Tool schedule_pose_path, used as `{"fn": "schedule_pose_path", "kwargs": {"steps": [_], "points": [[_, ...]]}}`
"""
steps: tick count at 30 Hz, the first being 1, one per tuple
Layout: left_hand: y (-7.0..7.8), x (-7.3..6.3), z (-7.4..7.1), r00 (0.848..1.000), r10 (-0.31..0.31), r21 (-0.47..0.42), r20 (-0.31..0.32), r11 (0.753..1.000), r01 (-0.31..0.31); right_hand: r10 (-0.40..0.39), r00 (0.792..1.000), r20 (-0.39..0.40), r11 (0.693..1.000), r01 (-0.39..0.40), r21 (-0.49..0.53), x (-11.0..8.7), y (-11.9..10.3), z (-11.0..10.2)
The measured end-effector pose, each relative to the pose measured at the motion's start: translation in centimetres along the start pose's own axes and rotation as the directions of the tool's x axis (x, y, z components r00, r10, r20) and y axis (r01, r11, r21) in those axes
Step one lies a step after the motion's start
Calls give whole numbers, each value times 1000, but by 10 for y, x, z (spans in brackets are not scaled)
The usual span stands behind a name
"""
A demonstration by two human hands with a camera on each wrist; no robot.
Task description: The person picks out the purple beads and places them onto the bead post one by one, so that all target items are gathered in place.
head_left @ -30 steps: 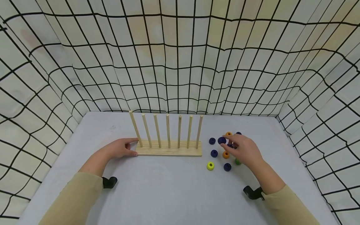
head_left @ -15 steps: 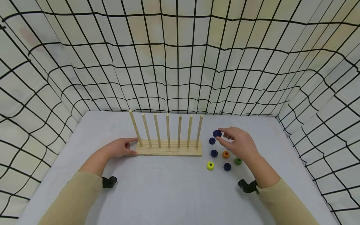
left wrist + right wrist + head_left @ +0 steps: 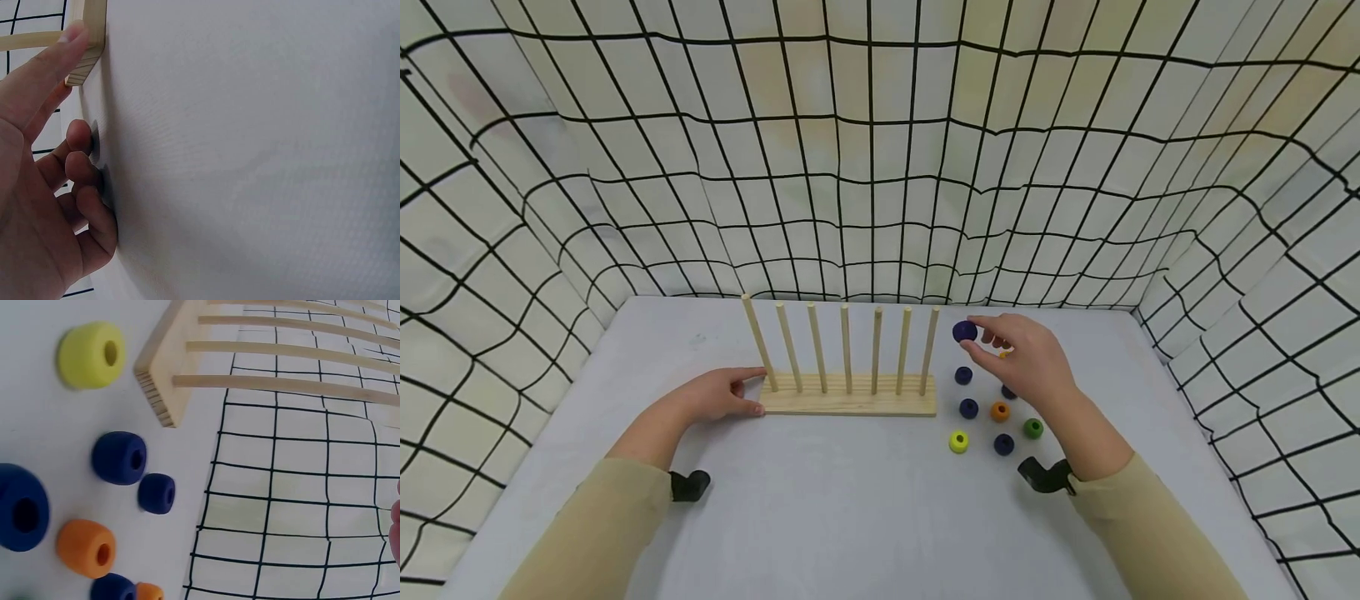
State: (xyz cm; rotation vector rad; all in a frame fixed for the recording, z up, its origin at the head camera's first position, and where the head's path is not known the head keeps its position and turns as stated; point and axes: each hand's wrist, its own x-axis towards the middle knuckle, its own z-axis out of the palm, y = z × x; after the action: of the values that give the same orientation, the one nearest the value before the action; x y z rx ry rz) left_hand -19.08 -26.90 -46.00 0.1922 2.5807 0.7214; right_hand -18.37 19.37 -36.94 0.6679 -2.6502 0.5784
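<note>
A wooden peg rack [image 3: 850, 403], a flat base with several upright dowels, stands left of the beads in the head view. My left hand [image 3: 718, 395] grips the base's left end between thumb and forefinger; in the left wrist view the other fingers curl beside the base corner [image 3: 94, 25]. My right hand [image 3: 1028, 357] pinches a dark blue bead [image 3: 965, 332] between thumb and forefinger, raised to the right of the rightmost dowel [image 3: 929, 350]. In the right wrist view only fingertips [image 3: 395, 531] show at the right edge, and the held bead is outside that view.
Below and beside the right hand lie loose beads: a yellow one [image 3: 958, 442], a green one [image 3: 1033, 428], an orange one [image 3: 1000, 412] and several blue ones [image 3: 968, 408]. Another orange bead is partly hidden by the hand. Black netting [image 3: 872, 200] surrounds the white table [image 3: 850, 517].
My right hand has lifted the dark blue bead from among the others and moved it up and left towards the rack. My left hand has stayed on the base.
</note>
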Motion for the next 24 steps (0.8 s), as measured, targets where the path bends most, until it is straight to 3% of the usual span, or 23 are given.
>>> {"fn": "schedule_pose_path", "kwargs": {"steps": [15, 24], "points": [[0, -1, 0, 1000, 6, -15, -1, 1000, -6, -106, 984, -145, 991, 117, 66, 25, -19, -10], [2, -1, 0, 1000, 4, -30, 2, 1000, -3, -64, 989, -130, 992, 78, 101, 29, -27, -7]]}}
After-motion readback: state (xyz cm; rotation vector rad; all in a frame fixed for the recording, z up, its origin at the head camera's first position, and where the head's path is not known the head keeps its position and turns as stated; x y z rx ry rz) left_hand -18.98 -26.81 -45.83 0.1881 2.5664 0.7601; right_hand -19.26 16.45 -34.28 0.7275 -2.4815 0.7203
